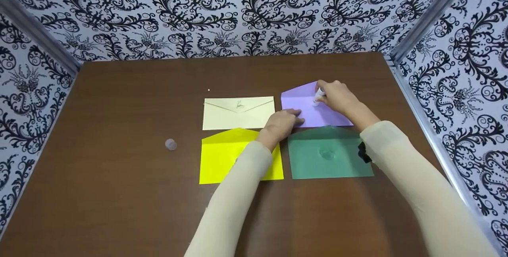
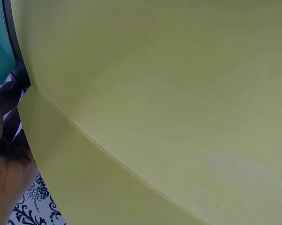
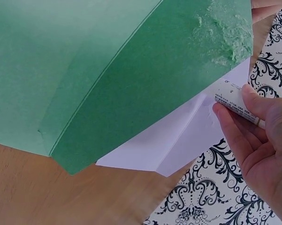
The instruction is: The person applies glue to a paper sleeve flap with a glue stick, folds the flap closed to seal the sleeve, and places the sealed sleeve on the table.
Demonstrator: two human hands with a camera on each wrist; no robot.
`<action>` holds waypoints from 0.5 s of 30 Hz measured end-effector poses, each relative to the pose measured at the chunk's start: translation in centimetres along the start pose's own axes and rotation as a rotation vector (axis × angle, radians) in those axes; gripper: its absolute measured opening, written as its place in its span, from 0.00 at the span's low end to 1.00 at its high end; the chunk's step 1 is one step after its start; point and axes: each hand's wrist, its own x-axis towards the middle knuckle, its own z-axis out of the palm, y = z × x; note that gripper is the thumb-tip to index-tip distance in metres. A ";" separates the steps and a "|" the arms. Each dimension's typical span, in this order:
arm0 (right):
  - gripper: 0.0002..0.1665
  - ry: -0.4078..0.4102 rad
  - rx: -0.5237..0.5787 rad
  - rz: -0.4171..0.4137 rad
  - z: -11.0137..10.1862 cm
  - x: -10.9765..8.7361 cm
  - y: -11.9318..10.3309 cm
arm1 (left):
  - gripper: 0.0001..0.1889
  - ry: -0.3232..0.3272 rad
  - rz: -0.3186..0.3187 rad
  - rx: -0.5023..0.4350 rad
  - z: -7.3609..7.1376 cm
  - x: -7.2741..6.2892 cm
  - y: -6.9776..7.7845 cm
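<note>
Between patterned black-and-white walls (image 1: 214,15), on the brown table (image 1: 119,193), the right hand (image 1: 339,97) pinches a white glue stick (image 3: 234,99) over the purple envelope (image 1: 311,113), which lies just beyond the green envelope (image 1: 330,165) and beside the cream envelope (image 1: 234,118), while the left hand (image 1: 281,124) rests rather straight fingers near its left edge.

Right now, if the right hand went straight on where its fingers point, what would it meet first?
Most likely the purple envelope, under the white stick in the right hand; depth is unclear, so the stick may already touch it.
</note>
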 end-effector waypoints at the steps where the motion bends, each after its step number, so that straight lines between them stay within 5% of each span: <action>1: 0.13 0.003 -0.003 0.001 0.0 0.0 0.1 | 0.23 0.002 -0.011 -0.021 0.0 0.0 0.0; 2: 0.13 0.006 -0.003 0.001 0.0 -0.1 0.1 | 0.23 0.003 -0.022 -0.043 0.1 0.0 0.0; 9: 0.14 0.039 -0.025 -0.023 0.1 -0.4 0.5 | 0.19 0.002 0.103 0.253 0.0 0.1 0.0; 15: 0.14 0.016 -0.024 0.015 -0.1 -0.6 0.6 | 0.22 -0.003 0.042 0.109 0.0 0.4 -0.1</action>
